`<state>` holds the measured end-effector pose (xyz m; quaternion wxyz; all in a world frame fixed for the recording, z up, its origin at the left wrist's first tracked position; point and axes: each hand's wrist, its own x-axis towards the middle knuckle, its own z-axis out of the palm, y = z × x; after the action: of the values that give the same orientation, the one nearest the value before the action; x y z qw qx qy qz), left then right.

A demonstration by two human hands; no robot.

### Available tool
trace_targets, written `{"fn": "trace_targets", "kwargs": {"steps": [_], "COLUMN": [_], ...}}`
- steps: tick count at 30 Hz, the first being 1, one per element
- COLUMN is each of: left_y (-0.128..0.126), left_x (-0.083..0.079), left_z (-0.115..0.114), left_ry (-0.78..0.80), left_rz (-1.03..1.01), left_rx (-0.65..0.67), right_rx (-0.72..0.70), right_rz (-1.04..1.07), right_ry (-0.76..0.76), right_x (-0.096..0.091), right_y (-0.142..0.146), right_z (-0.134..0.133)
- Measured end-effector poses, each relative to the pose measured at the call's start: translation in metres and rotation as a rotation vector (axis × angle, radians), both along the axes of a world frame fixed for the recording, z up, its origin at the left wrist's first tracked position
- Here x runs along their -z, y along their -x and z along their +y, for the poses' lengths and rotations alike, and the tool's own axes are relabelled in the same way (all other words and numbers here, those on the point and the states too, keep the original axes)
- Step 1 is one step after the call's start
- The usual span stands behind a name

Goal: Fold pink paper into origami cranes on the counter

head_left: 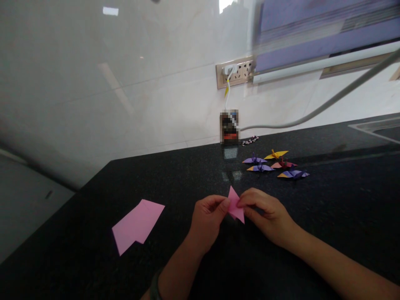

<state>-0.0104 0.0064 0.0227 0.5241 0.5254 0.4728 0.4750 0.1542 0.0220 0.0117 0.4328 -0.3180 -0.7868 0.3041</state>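
Observation:
A small folded piece of pink origami paper (236, 205) is held just above the dark countertop, one pointed corner upward and another toward me. My left hand (210, 216) pinches its left edge between thumb and fingers. On the other side, my right hand (265, 212) grips the right edge with thumb and fingertips. Both hands are closed on the same paper, and the fingertips behind it are partly hidden. Off to the left lie flat pink paper sheets (137, 227), overlapping at an angle, touched by neither hand.
Several folded paper cranes, among them a yellow crane (276, 155) and a purple crane (293, 174), sit beyond my right hand. A phone-like pixelated object (230, 128) leans on the wall below a socket panel (235, 72). Beside it lies a beaded strand (250, 141). A grey cable (312, 114) runs rightward.

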Motion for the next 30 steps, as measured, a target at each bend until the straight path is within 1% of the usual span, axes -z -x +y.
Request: {"fn": "trace_targets", "kwargs": {"steps": [3, 6, 8, 9, 13, 16, 18, 21, 23, 25, 28, 30], "left_y": [0.0, 0.001, 0.002, 0.002, 0.002, 0.003, 0.003, 0.003, 0.002, 0.002, 0.002, 0.002], "left_x": [0.003, 0.003, 0.003, 0.003, 0.007, 0.008, 0.007, 0.006, 0.006, 0.006, 0.006, 0.005], "left_z": [-0.001, -0.004, -0.006, -0.006, -0.005, -0.004, -0.004, -0.004, -0.003, -0.003, -0.002, -0.002], "left_ry": [-0.076, -0.236, -0.287, -0.279, -0.264, -0.252, -0.246, -0.237, -0.229, -0.219, -0.211, -0.209], "left_rz": [-0.039, 0.067, 0.15, 0.157, 0.145, 0.154, 0.15, 0.13, 0.112, 0.11, 0.127, 0.132], "left_rx": [-0.041, -0.073, 0.012, 0.039, 0.053, 0.044, 0.01, -0.056, -0.073, -0.073, -0.076, -0.079], "right_rx": [0.042, 0.084, 0.078, 0.072, 0.066, 0.065, 0.063, 0.039, 0.023, 0.03, 0.061, 0.063], "right_rz": [0.021, 0.056, 0.055, 0.051, 0.067, 0.116, 0.17, 0.252, 0.262, 0.21, 0.088, 0.042], "right_ry": [0.02, 0.051, 0.062, 0.067, 0.097, 0.143, 0.22, 0.384, 0.436, 0.409, 0.303, 0.261], "right_x": [0.002, 0.004, 0.004, 0.004, -0.001, -0.004, -0.005, -0.004, -0.004, -0.004, -0.006, -0.007], "right_y": [-0.001, -0.001, -0.002, -0.002, -0.003, -0.003, -0.002, 0.0, 0.0, -0.001, -0.003, -0.004], "right_z": [0.001, 0.002, 0.003, 0.003, 0.002, 0.001, 0.001, 0.001, 0.001, 0.001, 0.001, 0.001]}}
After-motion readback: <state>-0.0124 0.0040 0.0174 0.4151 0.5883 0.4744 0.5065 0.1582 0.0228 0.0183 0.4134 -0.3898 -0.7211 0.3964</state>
